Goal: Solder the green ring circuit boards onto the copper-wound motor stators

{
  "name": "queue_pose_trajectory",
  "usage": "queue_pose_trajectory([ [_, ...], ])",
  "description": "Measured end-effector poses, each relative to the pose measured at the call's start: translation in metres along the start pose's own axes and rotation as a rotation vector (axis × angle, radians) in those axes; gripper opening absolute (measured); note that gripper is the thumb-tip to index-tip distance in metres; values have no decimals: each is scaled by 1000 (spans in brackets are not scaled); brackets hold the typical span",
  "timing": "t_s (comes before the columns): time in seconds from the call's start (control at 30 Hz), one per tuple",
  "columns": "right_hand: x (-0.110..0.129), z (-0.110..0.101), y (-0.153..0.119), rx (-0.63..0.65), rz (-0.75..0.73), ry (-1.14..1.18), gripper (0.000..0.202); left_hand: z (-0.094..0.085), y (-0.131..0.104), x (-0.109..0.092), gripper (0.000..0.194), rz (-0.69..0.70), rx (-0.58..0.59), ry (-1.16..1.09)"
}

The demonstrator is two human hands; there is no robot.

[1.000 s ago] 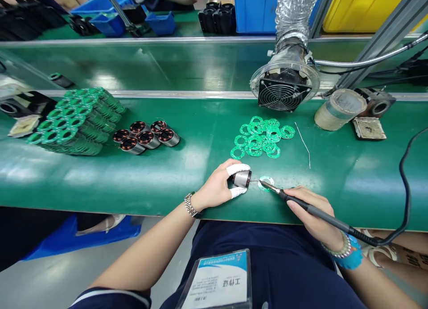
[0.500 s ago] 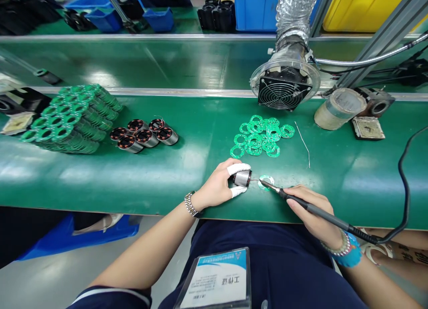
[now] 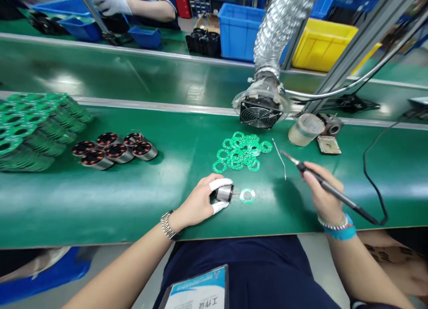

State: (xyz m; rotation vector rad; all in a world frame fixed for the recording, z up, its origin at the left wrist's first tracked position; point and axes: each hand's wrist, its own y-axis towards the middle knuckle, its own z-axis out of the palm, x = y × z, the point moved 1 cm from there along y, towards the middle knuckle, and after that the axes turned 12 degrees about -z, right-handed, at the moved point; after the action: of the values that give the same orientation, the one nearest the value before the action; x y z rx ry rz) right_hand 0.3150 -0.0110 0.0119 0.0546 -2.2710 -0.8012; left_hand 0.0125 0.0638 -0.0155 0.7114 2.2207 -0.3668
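My left hand (image 3: 199, 199), with white covers on thumb and finger, grips a silver motor stator (image 3: 224, 193) lying on its side on the green table. A thin wire sticks out of its right end toward a single green ring board (image 3: 247, 196). My right hand (image 3: 325, 191) holds a black soldering iron (image 3: 337, 194), raised above the table with its tip pointing up and left. A thin strand of solder wire (image 3: 280, 159) lies left of the iron's tip. Behind the single board is a loose pile of green ring boards (image 3: 236, 156).
Several stators (image 3: 118, 153) stand at the left beside stacked green boards (image 3: 36, 121). A fume fan (image 3: 261, 114) hangs behind the pile. A round pot (image 3: 306, 129) and a sponge tray (image 3: 329, 145) sit back right. Across the bench a person's gloved hand (image 3: 110, 1) shows.
My right hand has lifted the soldering iron away from the wire and ring board, up and to the right. My left hand still grips the stator. The camera view has shifted.
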Motion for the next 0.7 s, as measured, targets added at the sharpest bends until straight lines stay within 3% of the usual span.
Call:
queue_pose_trajectory([
  [0.07,-24,-8,27,-184,-56,-103,27,1,0,1,43,5,0,-8],
  [0.13,-47,-13,52,-280,-146,-225,29,2,0,1,43,10,3,-12],
  [0.23,-65,-13,73,-191,-220,-302,27,3,-1,2,44,0,2,-6],
  [0.3,-62,-10,72,-201,-211,-282,27,3,-1,3,44,-8,-1,-1],
  [0.4,-36,-3,51,-232,-137,-179,29,3,-1,2,44,-2,-10,-1],
  [0.5,-4,11,17,-52,-90,-52,23,2,-1,2,44,-3,-9,-2],
  [0.6,21,28,-16,237,-128,113,12,2,-1,2,44,-20,-1,0],
  [0.7,33,43,-37,467,-240,206,25,1,-1,1,43,-23,-7,-8],
])
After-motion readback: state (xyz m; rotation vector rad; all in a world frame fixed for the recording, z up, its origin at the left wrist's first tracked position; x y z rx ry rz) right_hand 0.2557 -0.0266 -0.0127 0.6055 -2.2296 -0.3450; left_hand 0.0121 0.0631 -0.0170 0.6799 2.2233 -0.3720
